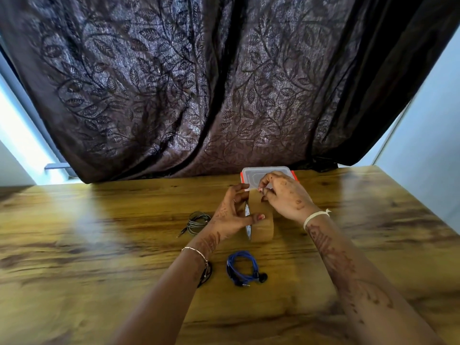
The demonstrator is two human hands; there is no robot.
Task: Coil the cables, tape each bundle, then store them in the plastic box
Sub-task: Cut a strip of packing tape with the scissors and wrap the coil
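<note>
Two hands work a brown tape roll (262, 227) that stands on edge, at or just above the bench (99, 245); which, I cannot tell. The left hand (232, 215) grips the roll, thumb laid on its outer band and fingers curled over the far side. The right hand (283, 195) pinches at the roll's top with thumb and forefinger, apparently picking at the loose end.

To do this well, the left hand should hold the roll steady while the right peels a short strip straight off, keeping it from folding onto itself.

A coiled blue earphone cable (242, 268) lies nearest the person, and no tape shows on it. A coiled grey cable (196, 222) lies just left of the left hand, and a black cable (207, 275) is partly hidden under the left wrist. Beyond the hands sits the plastic box (251, 173), lid on, with orange clips.

The bench is glossy streaked wood. A dark leaf-patterned curtain (174, 95) hangs behind it, with a pale wall (428, 135) at right.
</note>
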